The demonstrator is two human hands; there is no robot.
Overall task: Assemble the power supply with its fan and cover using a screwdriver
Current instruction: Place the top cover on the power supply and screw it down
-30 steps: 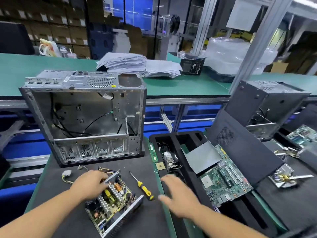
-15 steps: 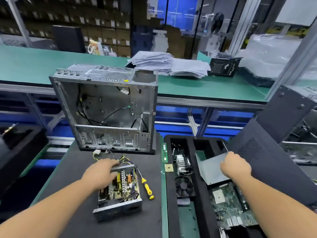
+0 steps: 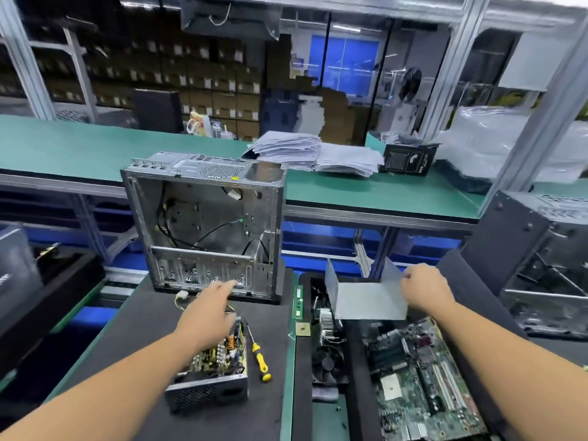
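The open power supply (image 3: 216, 370), its circuit board showing, lies on the black mat in front of me. My left hand (image 3: 210, 310) hovers above its far end with fingers stretched toward the case, holding nothing. A yellow-handled screwdriver (image 3: 259, 356) lies just right of the supply. My right hand (image 3: 424, 288) pinches the upright right flap of the grey U-shaped metal cover (image 3: 366, 299), lifted over the black foam tray. A black fan (image 3: 327, 364) sits in that tray below a heatsink (image 3: 327, 323).
An empty grey computer case (image 3: 206, 224) stands open behind the power supply. A motherboard (image 3: 423, 380) lies in the foam tray at right, a RAM stick (image 3: 298, 302) on its left rim. Another dark case (image 3: 534, 259) and panel stand far right. Paper stacks (image 3: 311, 151) sit on the green bench.
My right hand reached into the tray, took the grey cover and raised it. My left hand came off the power supply and now stretches forward above it.
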